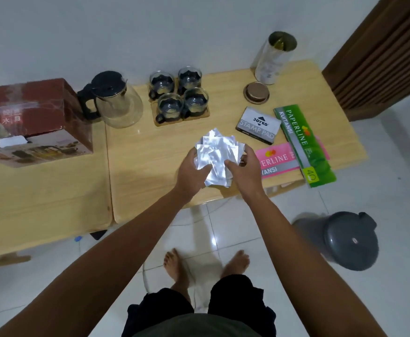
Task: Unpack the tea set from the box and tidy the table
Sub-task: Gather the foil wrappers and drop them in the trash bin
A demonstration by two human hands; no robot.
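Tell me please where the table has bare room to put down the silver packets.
Bare wood lies in front of the teapot and four cups, left of both hands holding the silver packets. More lies on the left table in front of the red box. The right end is crowded: stamp pad, pink booklet, green booklet, lid, canister.

Both bare forearms reach forward and converge. The left hand [191, 172] and right hand [244, 169] sit close together, fingers curled, thumbs on top, gripping one stack of silver foil packets [217, 154] between them.
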